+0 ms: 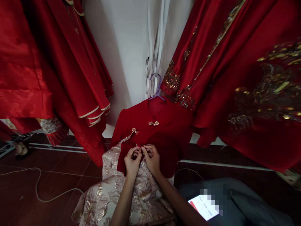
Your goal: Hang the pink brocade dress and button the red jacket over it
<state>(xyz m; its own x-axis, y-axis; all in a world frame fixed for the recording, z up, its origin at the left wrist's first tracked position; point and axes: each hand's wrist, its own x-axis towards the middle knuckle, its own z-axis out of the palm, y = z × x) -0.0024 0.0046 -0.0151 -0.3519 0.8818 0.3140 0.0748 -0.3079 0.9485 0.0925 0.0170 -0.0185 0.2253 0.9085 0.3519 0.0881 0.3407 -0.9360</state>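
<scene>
A short dark red jacket [162, 131] hangs on a purple hanger [157, 91] over a pale pink and gold brocade skirt [122, 194]. Pearl-and-gold clasps sit at its collar [153, 123] and along its slanted front [134, 130]. My left hand [132, 161] and my right hand [151, 158] meet at the jacket's lower front edge. Both have their fingers curled in a pinch on the fabric there, around a small fastening too small to make out.
Long red gowns hang on the left [58, 78], and red gowns with gold embroidery on the right [235, 88]. A white wall [124, 47] stands behind. A white cable [37, 185] trails over the dark red floor. A white card [204, 205] lies on grey cloth at the lower right.
</scene>
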